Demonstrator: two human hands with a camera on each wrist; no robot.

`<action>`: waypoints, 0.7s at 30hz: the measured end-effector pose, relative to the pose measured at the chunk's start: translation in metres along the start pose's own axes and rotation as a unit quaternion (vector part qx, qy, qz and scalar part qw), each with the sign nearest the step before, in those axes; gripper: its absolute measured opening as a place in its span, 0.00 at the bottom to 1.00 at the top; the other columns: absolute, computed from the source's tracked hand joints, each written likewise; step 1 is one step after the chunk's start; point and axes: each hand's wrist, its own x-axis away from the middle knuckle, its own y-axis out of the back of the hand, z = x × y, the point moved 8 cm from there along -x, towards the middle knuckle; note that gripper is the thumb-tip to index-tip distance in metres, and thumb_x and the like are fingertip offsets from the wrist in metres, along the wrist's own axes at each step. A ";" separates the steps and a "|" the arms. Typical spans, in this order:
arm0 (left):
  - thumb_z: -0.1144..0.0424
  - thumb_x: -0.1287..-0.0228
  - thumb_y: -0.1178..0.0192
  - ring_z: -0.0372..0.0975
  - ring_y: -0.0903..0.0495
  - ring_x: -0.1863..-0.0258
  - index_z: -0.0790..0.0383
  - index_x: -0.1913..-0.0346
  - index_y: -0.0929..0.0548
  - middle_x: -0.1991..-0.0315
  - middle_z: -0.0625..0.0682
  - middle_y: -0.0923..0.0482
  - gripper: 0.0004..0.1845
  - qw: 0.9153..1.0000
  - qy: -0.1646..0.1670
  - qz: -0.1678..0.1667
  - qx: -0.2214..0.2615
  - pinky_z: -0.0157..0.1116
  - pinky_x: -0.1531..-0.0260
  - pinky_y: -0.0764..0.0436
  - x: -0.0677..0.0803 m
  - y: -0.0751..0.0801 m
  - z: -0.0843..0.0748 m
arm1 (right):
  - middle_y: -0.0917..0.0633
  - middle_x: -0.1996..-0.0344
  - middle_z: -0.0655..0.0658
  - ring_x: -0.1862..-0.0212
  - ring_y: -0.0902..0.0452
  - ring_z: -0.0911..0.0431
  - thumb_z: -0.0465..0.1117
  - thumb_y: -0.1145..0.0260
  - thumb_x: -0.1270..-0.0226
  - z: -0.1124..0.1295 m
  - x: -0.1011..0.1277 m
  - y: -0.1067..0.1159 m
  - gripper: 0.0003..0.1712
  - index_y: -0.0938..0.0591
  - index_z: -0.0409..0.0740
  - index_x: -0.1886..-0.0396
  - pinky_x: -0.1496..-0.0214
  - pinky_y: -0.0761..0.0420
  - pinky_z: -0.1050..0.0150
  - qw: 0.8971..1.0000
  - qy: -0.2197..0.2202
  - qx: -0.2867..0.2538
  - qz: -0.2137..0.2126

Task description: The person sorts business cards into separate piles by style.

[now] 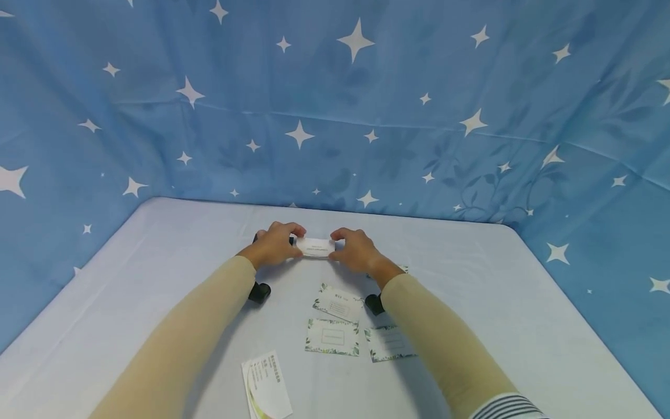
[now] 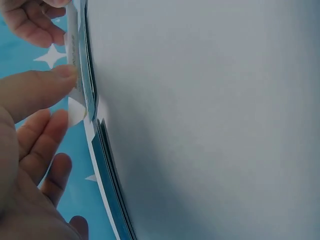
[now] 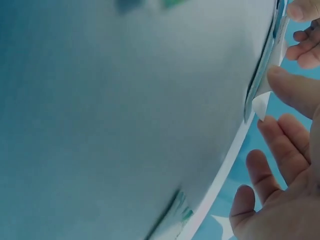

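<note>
Four loose cards lie nearest on the pale table (image 1: 549, 326): a white card with a green and yellow corner (image 1: 267, 385) at the front edge, then two leaf-bordered cards (image 1: 332, 336) side by side, the right one (image 1: 389, 343) partly under the right sleeve, and a third leaf-bordered card (image 1: 338, 302) just behind them, tilted. Two sleeved forearms reach over these cards, each with a small black object at the wrist: the left one (image 1: 259, 291) and the right one (image 1: 374, 304).

Farther out, near the middle of the table, both hands meet on one small white card (image 1: 315, 247) held low over the tabletop. The left hand (image 1: 274, 244) pinches its left end between thumb and forefinger, and the right hand (image 1: 356, 250) pinches its right end the same way, the other fingers loosely curled. In the wrist views the card shows edge-on. Behind the table hangs a blue cloth with white stars (image 1: 335, 105).
</note>
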 end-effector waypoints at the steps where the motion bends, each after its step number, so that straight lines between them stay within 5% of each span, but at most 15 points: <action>1: 0.58 0.37 0.31 0.49 0.37 0.41 0.52 0.37 0.23 0.42 0.51 0.26 0.26 1.000 0.003 0.003 -0.004 0.54 0.42 0.44 -0.001 0.000 0.000 | 0.23 0.36 0.45 0.35 0.32 0.48 0.44 0.28 0.34 0.000 -0.001 -0.001 0.31 0.24 0.46 0.33 0.36 0.31 0.51 1.000 -0.005 0.002 -0.001; 12: 0.60 0.38 0.30 0.52 0.37 0.44 0.52 0.36 0.24 0.40 0.54 0.28 0.27 0.999 0.027 0.017 -0.009 0.54 0.44 0.42 -0.002 0.000 -0.002 | 0.25 0.36 0.41 0.35 0.32 0.44 0.46 0.29 0.34 -0.005 -0.006 -0.006 0.31 0.25 0.49 0.32 0.34 0.34 0.48 0.999 -0.028 0.034 0.012; 21: 0.60 0.37 0.31 0.50 0.38 0.38 0.52 0.32 0.25 0.37 0.52 0.27 0.30 0.999 0.026 0.025 -0.007 0.55 0.40 0.45 -0.003 -0.005 0.001 | 0.26 0.33 0.40 0.31 0.34 0.45 0.46 0.28 0.35 -0.008 -0.004 -0.006 0.37 0.29 0.42 0.29 0.30 0.37 0.50 0.999 -0.032 0.029 0.007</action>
